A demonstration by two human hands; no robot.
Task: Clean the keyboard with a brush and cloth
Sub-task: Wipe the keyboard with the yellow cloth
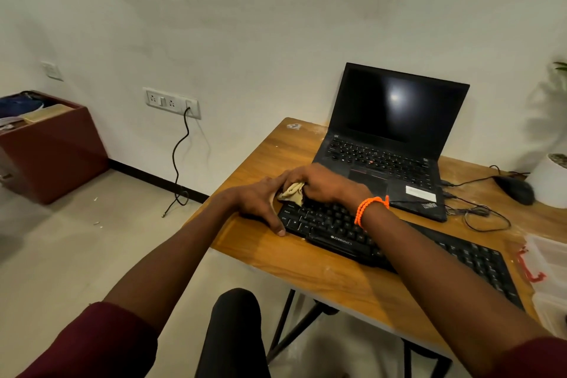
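The black keyboard (352, 233) lies on the wooden table (322, 273), in front of the open laptop (389, 144). At its far-left corner, the right hand (322, 182) grips a beige cloth (293, 193) in curled fingers. Beside it, the left hand (260, 199) clasps the keyboard's left edge, thumb on the near corner.

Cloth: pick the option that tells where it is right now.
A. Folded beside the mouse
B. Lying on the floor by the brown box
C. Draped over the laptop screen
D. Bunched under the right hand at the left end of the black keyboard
D: the cloth is bunched under the right hand at the left end of the keyboard, while the left hand holds that end of the keyboard.
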